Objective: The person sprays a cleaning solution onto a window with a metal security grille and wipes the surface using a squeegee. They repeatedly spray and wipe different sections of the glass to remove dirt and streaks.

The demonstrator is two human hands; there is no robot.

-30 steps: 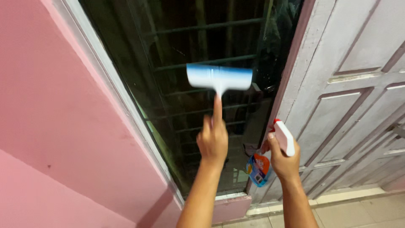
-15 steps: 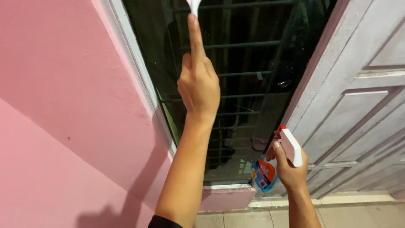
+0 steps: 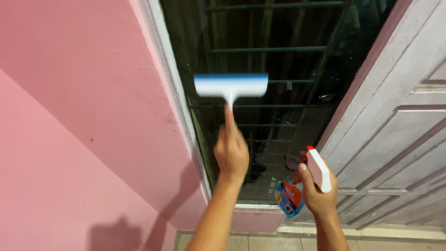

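Note:
My left hand [image 3: 231, 151] grips the handle of a blue and white squeegee [image 3: 231, 85], index finger stretched up along it. The blade lies flat against the dark window glass [image 3: 278, 65], near the pane's left side at mid height; it is blurred by motion. My right hand [image 3: 316, 188] hangs lower right near the window's bottom corner, closed around a spray bottle [image 3: 290, 195] with a white and red trigger head [image 3: 318, 168] and a blue and orange label.
A pink wall [image 3: 83, 116] borders the window on the left, with a white frame strip [image 3: 176, 93]. Horizontal metal bars [image 3: 278, 49] show behind the glass. A pale panelled door [image 3: 399, 130] stands on the right. Tiled floor [image 3: 288, 241] lies below.
The squeegee went up past the top of view half a second ago and has now come back down the glass to mid height. The spray bottle hand stayed nearly still.

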